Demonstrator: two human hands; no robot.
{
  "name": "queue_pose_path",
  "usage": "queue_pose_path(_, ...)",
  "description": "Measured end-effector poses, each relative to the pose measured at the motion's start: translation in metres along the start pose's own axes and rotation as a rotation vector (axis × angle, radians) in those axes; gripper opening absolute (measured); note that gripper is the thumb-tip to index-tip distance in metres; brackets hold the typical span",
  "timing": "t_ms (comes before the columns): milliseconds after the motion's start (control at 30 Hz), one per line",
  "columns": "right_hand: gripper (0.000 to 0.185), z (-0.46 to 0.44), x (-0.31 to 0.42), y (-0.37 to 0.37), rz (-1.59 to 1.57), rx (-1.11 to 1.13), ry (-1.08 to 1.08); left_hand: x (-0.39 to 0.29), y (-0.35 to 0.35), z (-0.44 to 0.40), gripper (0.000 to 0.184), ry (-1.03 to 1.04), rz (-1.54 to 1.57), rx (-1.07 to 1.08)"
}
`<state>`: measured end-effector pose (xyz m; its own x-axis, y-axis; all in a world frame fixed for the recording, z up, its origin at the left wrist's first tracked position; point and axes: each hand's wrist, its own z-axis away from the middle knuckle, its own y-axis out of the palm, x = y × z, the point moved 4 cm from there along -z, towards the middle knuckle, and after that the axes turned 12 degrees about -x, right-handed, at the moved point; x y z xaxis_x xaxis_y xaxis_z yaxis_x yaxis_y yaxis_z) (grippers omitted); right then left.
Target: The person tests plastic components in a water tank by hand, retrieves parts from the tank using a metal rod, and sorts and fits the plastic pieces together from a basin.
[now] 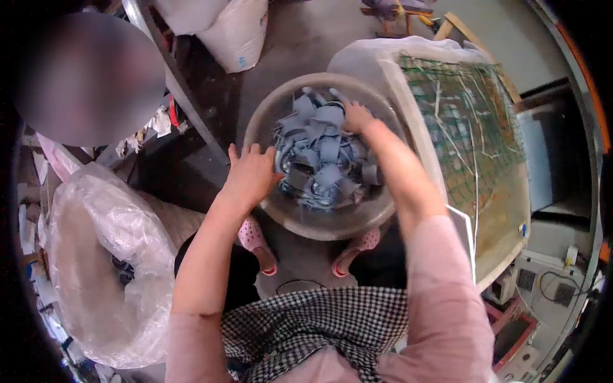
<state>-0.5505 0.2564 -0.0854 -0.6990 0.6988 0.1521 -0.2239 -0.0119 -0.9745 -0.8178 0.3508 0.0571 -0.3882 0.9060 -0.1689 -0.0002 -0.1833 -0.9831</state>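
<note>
A wide round tub (255, 127) on the floor holds a heap of grey, curved plastic-looking pieces (329, 150); their exact kind I cannot make out. My left hand (251, 171) is over the tub's left rim, fingers spread, its fingertips beside the heap's left edge. At the heap's upper right, my right hand (359, 119) reaches in among the pieces. Its fingers look stretched out over them, with the tips partly hidden, and no piece shows clearly gripped.
To the right stands a pale-framed container (415, 121) with green netting (456, 115). A clear plastic bag (128, 217) lines a large container at left. White sacks (239, 35) stand behind the tub. My feet in pink clogs (253, 236) touch its near side. Another person appears at upper left.
</note>
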Motion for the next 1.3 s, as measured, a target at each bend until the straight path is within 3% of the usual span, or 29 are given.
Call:
queue_pose_path(67,0.079,-0.019,-0.002,0.066,-0.079,-0.052,0.020,0.008,-0.019,0.001,0.046,0.038,0.014,-0.046)
queue_pose_path(167,0.082,-0.026,0.010,0.082,-0.182,-0.137,0.101,0.027,-0.027,-0.001,0.050,-0.094,0.294,-0.083)
queue_pose_path(233,0.071,-0.017,0.013,0.067,-0.297,-0.269,0.165,0.035,-0.024,0.002,0.055,-0.136,0.003,-0.077)
queue_pose_path(267,0.071,-0.010,0.018,0.044,-0.287,-0.277,0.160,0.036,-0.022,0.001,0.055,-0.137,0.010,-0.089)
queue_pose_path(333,0.062,0.018,0.030,-0.013,-1.062,-0.219,0.405,0.034,-0.009,-0.003,0.059,-0.193,0.220,-0.023)
queue_pose_path(367,0.052,0.018,0.032,-0.009,-1.414,-0.174,0.425,0.027,-0.004,-0.005,0.063,-0.182,0.301,-0.101)
queue_pose_path(400,0.052,0.027,0.036,-0.024,-1.412,-0.192,0.420,0.020,0.013,-0.009,0.063,-0.169,0.302,-0.112)
queue_pose_path(467,0.049,0.058,0.059,-0.062,-1.744,0.026,0.400,0.004,0.026,-0.018,0.070,0.030,0.344,-0.522)
queue_pose_path(533,0.044,0.082,0.068,-0.090,-1.804,0.064,0.413,-0.002,0.015,-0.025,0.065,0.049,0.429,-0.616)
queue_pose_path(600,0.043,0.105,0.074,-0.101,-2.104,0.261,0.495,-0.005,0.004,-0.024,0.061,0.067,0.519,-0.684)
queue_pose_path(667,0.049,0.118,0.066,-0.116,-2.055,0.330,0.499,0.004,0.004,-0.026,0.038,-0.182,0.921,-0.503)
queue_pose_path(700,0.057,0.121,0.054,-0.126,-1.575,0.097,0.398,0.002,-0.006,-0.018,0.025,-0.235,0.760,-0.651)
queue_pose_path(733,0.065,0.124,0.046,-0.137,-1.085,-0.102,0.297,0.001,-0.007,-0.015,0.025,-0.229,0.764,-0.643)
queue_pose_path(800,0.070,0.137,0.047,-0.151,-1.158,-0.215,0.258,-0.002,-0.010,-0.009,0.028,-0.157,0.679,-0.681)
queue_pose_path(867,0.054,0.130,0.044,-0.145,-1.221,-0.135,0.088,-0.012,-0.008,-0.007,0.027,-0.120,0.642,-0.684)
queue_pose_path(900,0.044,0.129,0.043,-0.139,-1.214,-0.189,0.100,-0.015,-0.008,-0.007,0.026,-0.126,0.606,-0.698)
queue_pose_path(1033,0.040,0.131,0.033,-0.129,-0.958,-0.305,0.162,-0.023,-0.010,-0.011,0.022,-0.088,0.482,-0.720)
queue_pose_path(1167,0.040,0.131,0.028,-0.123,-0.863,-0.315,0.239,-0.032,-0.008,-0.011,0.021,-0.098,0.441,-0.683)
queue_pose_path(1233,0.057,0.125,0.018,-0.110,-0.792,-0.316,0.302,-0.035,-0.007,-0.012,0.023,-0.115,0.400,-0.653)
queue_pose_path(1300,0.057,0.124,0.015,-0.101,-0.789,-0.320,0.306,-0.036,-0.002,-0.011,0.022,-0.111,0.394,-0.635)
